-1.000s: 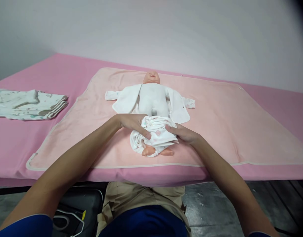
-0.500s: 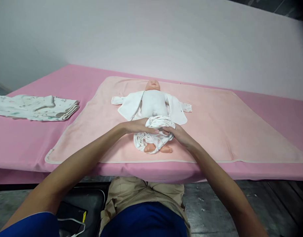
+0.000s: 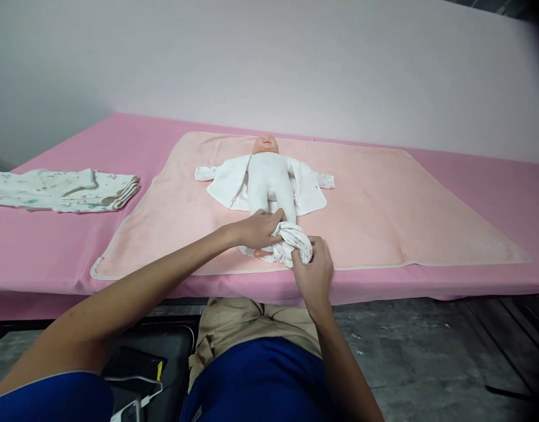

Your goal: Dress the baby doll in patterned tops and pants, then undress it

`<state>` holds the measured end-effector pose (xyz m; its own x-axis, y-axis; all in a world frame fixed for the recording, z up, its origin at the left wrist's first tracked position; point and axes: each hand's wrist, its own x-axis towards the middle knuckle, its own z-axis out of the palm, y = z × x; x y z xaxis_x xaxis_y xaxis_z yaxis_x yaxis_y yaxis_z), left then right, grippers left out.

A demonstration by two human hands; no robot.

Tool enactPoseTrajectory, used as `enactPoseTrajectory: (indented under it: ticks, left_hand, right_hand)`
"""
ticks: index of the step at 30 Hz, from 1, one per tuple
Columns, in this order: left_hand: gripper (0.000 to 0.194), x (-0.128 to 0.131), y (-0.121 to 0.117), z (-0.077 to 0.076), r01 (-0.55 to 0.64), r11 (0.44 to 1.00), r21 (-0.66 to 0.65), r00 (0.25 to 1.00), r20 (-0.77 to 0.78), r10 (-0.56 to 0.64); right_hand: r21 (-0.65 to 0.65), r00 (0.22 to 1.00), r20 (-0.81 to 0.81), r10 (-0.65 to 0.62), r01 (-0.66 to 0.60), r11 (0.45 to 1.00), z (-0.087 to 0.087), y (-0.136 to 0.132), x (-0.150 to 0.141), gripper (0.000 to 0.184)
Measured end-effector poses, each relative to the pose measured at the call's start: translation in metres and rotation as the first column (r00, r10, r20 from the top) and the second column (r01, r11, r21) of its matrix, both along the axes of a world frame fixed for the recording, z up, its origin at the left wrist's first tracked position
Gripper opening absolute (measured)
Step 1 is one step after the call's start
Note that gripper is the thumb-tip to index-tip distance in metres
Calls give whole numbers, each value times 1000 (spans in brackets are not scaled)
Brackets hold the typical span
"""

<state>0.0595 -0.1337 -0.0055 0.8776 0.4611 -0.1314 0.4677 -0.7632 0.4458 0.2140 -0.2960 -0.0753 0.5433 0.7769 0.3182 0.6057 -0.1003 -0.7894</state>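
Note:
A baby doll (image 3: 269,176) lies on its back on a peach blanket (image 3: 383,205), its white jacket (image 3: 225,184) spread open to both sides. Bunched white printed trousers (image 3: 291,243) sit down around the doll's feet near the blanket's front edge. My left hand (image 3: 260,230) grips the bunched cloth from the left, fingers curled. My right hand (image 3: 314,271) pinches the same cloth from the right and front. The doll's feet are mostly hidden under the cloth and my hands.
The blanket lies on a pink-covered table (image 3: 75,246) against a pale wall. A folded stack of printed white cloths (image 3: 64,190) rests at the left. Below the table edge are my lap and a dark bag with a cable (image 3: 141,381) on the floor.
The bunched trousers have slid from the doll's hips down to its feet, baring the white legs. Both my hands moved toward me with the cloth.

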Motion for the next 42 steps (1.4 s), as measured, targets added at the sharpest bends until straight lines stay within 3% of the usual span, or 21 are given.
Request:
enactPoseTrajectory:
  ticks: [2,5,13,17,21,24,27,31,34,37,39,42]
  left_hand:
    - [24,4,-4,0,17,998,57,999,-30,-15]
    - [29,10,-8,0,5,990,141,995,-96,8]
    - [42,21,-18,1,-41,989,145,989,-132,61]
    - [37,19,-17,-6,-124,990,64,992,5,124]
    - [34,11,-11,-11,-273,944,-183,933,188,306]
    - [36,3,-7,-16,-263,880,-396,867,303,396]
    - [37,-3,-3,-23,-232,844,-483,812,382,442]
    - [38,-6,-4,-28,-203,851,-485,798,421,431]
    - [35,-8,-7,-27,-173,872,-459,813,433,389]
    - [37,-9,-12,-24,-153,875,-460,827,425,368]
    - [42,-11,-15,-23,-151,876,-457,825,431,366]
    - [47,-13,-16,-23,-152,887,-436,812,456,364]
  right_hand:
    - [57,997,70,-14,10,998,-8,2,2,20]
    - [30,996,92,-12,9,999,-14,3,4,22]
    - [-151,997,-72,-20,9,989,-9,8,16,24]
    - [-143,968,-247,51,-88,986,-1,14,27,18]
    - [-26,926,-351,139,-158,987,12,28,34,16]
    - [74,778,-541,320,-335,939,12,40,37,28]
    - [140,627,-628,460,-490,860,4,46,44,38]
    - [164,621,-534,574,-589,791,1,46,57,36]
    - [58,609,-514,604,-678,733,10,45,67,36]
    - [-23,583,-518,626,-741,671,21,45,74,49]
    - [-14,571,-516,639,-751,660,24,46,74,57]
    - [37,588,-491,643,-723,689,22,48,71,58]
